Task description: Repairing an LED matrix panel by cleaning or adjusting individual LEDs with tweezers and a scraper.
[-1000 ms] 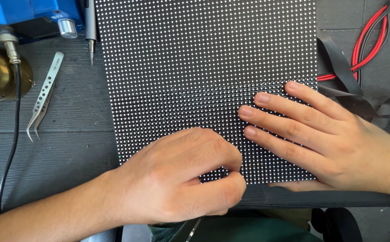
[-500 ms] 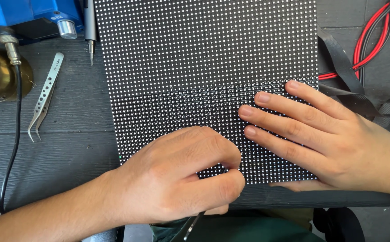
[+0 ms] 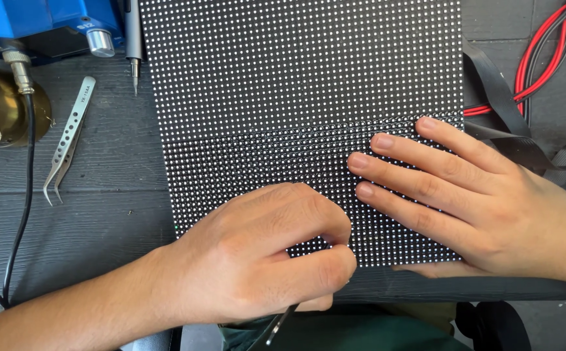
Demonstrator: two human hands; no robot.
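Head view shows you one black dotted panel lying flat on the grey table. Your right hand presses flat on its lower right corner, fingers spread open. Your left hand sits at its lower edge, fingers pinched around one thin dark tool. One blue unit, two cables, red and black, and one pair of silver tweezers lie around it.

Both hands are bare: no gloves, rings, watch or bands. The left hand joins a bare forearm, uncovered to the picture's lower left edge, with no sleeve visible. The right hand has short, trimmed nails, and its bare wrist leaves the right edge.
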